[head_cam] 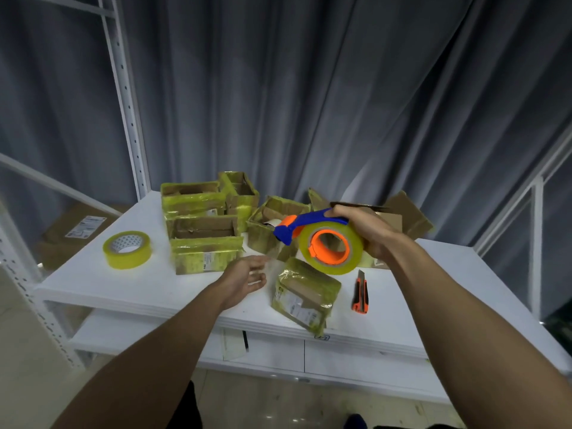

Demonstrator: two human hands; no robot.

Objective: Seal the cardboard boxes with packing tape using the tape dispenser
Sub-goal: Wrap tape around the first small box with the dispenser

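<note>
Gripping hand: the right hand curls round the blue handle of the tape dispenser, held in the air above the table.
Left hand: the left hand is loose-fingered and holds nothing, just beside the small taped box.
Small taped box: near the table's front edge.
Utility knife: right of that box.
Open boxes: clustered behind.
Spare tape roll: 1, far left.

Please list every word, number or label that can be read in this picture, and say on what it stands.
No text here can be read with certainty.
Front box, white label: print too blurred.
Middle box, white label: too small and blurred.
Shelf box, white label: blurred.
Spare roll, print on inner core: blurred.
</note>
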